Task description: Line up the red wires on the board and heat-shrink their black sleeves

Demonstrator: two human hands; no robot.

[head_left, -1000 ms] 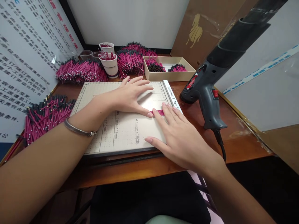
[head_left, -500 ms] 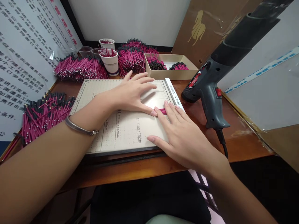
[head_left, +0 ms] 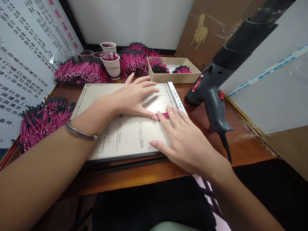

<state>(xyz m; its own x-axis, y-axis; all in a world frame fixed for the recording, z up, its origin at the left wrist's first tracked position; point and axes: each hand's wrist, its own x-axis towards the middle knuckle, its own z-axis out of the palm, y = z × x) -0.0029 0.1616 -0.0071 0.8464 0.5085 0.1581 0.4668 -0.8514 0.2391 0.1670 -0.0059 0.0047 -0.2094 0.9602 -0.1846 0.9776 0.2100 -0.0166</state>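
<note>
A paper cutter board (head_left: 130,134) printed with a grid and size marks lies on the wooden table, a white strip along its right side. On it rests a small row of magenta wires (head_left: 165,115), partly covered by fingers. My right hand (head_left: 186,138) lies flat over these wires, fingers stretched out and thumb apart on the board. Spread wide above the board, my left hand (head_left: 137,98) has its thumb tip touching or very near the left end of the wires. Neither hand is closed around anything.
A dark heat gun (head_left: 215,93) stands at the right, its cord running toward the front edge. Behind the board are a cream box (head_left: 173,78), paper cups (head_left: 113,69) and heaped black-tipped magenta wires (head_left: 133,61). More wires (head_left: 43,123) lie at the left.
The whole view has shifted slightly to the left. Both hands keep nearly the same pose on the board, and the wires stay under the right fingers.
</note>
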